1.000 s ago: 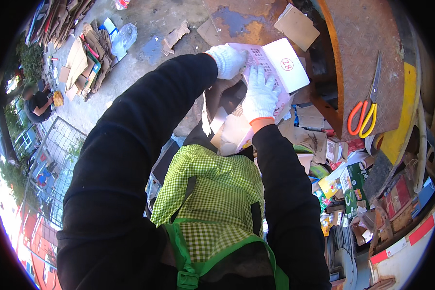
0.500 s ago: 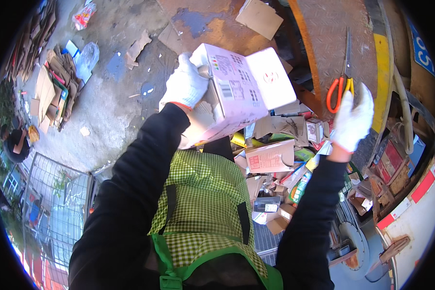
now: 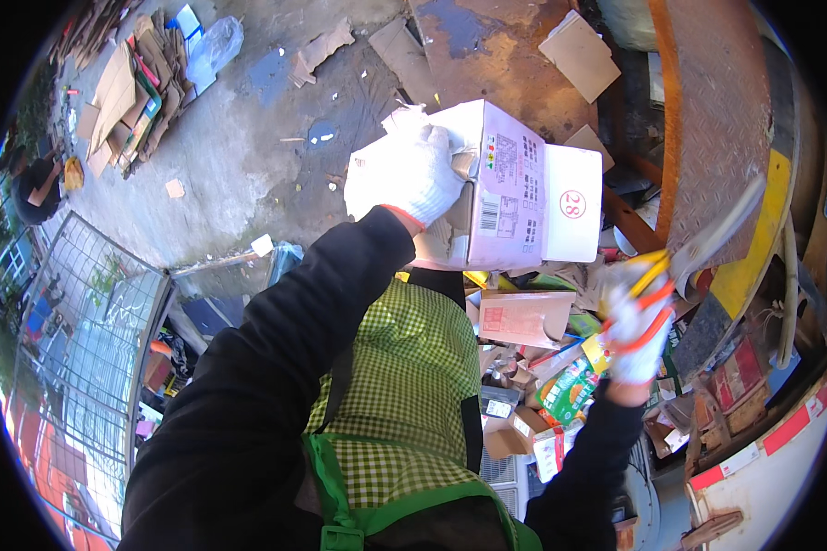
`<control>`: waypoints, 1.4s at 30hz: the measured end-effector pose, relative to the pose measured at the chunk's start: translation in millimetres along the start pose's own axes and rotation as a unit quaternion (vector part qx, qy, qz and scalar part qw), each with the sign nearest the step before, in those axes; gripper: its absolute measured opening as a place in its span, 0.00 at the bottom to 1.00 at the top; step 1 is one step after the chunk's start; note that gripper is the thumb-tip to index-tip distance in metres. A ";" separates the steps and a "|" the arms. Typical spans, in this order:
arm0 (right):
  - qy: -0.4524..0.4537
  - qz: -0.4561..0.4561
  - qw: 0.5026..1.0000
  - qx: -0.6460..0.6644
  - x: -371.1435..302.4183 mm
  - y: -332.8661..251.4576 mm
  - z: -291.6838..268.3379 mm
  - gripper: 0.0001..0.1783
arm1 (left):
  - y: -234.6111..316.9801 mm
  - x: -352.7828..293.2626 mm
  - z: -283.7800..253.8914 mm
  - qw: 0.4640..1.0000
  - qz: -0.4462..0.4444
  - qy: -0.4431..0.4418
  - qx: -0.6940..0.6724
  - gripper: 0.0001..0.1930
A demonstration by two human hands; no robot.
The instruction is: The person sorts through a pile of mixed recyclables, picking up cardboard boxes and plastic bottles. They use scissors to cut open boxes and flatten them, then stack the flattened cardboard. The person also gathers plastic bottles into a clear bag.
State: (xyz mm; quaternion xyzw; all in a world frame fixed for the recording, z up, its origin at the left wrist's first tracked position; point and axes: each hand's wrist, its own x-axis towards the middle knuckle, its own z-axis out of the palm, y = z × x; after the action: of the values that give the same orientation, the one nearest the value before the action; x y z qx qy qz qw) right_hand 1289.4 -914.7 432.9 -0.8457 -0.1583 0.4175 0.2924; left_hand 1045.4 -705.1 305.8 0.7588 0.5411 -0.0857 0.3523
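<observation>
My left hand (image 3: 418,174), in a white knit glove, is closed on the upper left edge of a white-and-pink cardboard box (image 3: 498,197). The box is tilted over my lap, and a white end flap (image 3: 574,207) sticks out to its right. My right hand (image 3: 632,340), also gloved, is closed round the orange and yellow handles of a pair of scissors (image 3: 719,228). Motion blurs the hand and the scissors. Their blades point up and right, apart from the box.
Cardboard scraps and packaging (image 3: 570,390) lie heaped below the box. A rusty metal plate (image 3: 717,119) with a yellow-black edge stands at the right. Flattened cardboard (image 3: 124,96) is stacked far left, beyond a wire mesh panel (image 3: 83,312). A person (image 3: 37,188) is at the far left.
My right hand has taken hold of the scissors from the metal plate and brought them down. My left hand keeps its grip on the box, which is turned slightly. The view has shifted.
</observation>
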 end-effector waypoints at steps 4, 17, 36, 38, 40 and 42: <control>-0.235 0.112 0.899 0.351 -98.6 6.0 56.3 0.35 | -11.4 -5.5 14.0 0.997 0.032 0.044 -0.053 0.18; -0.303 0.307 0.841 0.328 -125.7 -5.6 115.8 0.53 | -1.8 -13.8 23.8 0.997 0.040 0.052 -0.041 0.15; -0.424 0.356 0.822 0.133 -13.8 -50.5 29.7 0.33 | -11.1 -19.2 24.2 0.943 0.263 0.029 0.201 0.09; -0.424 0.307 0.852 0.004 24.0 -83.0 7.3 0.29 | -20.9 -28.9 23.1 0.917 0.321 0.060 0.229 0.10; -0.303 0.189 0.934 -0.003 58.9 -115.2 -8.6 0.26 | -28.9 -42.5 22.8 0.870 0.379 -0.079 0.305 0.14; -0.111 0.257 0.959 0.037 82.1 -141.7 -29.0 0.28 | -33.2 -56.5 24.5 0.893 0.394 -0.174 0.132 0.15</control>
State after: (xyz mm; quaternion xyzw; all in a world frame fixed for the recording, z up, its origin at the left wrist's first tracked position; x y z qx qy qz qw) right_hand 1358.6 -772.8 485.3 -0.7948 0.0480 0.5753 0.1868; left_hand 999.7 -758.0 302.0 0.9221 0.1118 -0.1410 0.3425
